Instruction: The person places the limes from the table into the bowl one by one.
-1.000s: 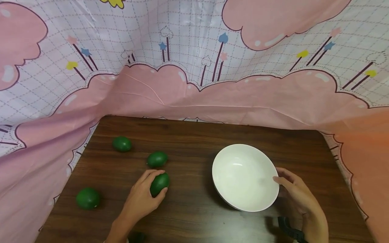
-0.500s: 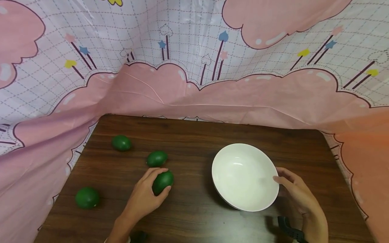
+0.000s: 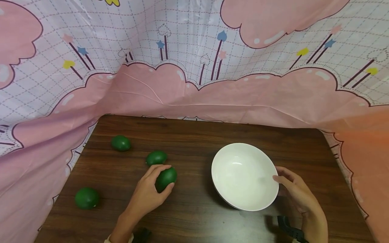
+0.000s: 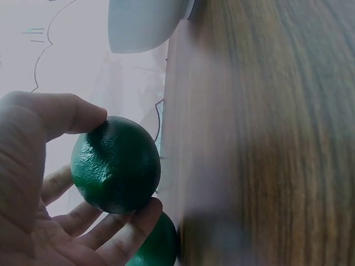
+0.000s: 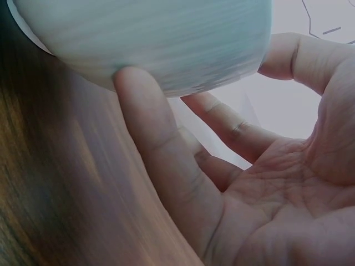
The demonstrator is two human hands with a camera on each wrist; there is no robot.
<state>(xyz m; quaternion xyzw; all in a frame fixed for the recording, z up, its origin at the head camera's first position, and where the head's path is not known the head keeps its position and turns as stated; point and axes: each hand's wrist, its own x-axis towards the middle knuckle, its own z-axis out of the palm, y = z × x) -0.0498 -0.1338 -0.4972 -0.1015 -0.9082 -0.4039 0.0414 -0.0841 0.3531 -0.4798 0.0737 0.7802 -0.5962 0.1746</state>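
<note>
In the head view my left hand grips a lime between thumb and fingers. The left wrist view shows this lime raised off the table, with another lime partly hidden behind the fingers. Just beyond the hand lies a second lime. On the right, my right hand holds the edge of a white bowl, thumb at the rim. Seen from the right wrist, fingers touch the bowl's outer wall. The bowl stands on the table with a bare white inside.
Two more limes lie on the left: one at the back, one nearer the front. All stand on a dark wooden table. A patterned pink and white cloth hangs behind the table and along its sides.
My left hand has moved a little right and away from me, carrying the lime with it. The right hand and the bowl have stayed in place.
</note>
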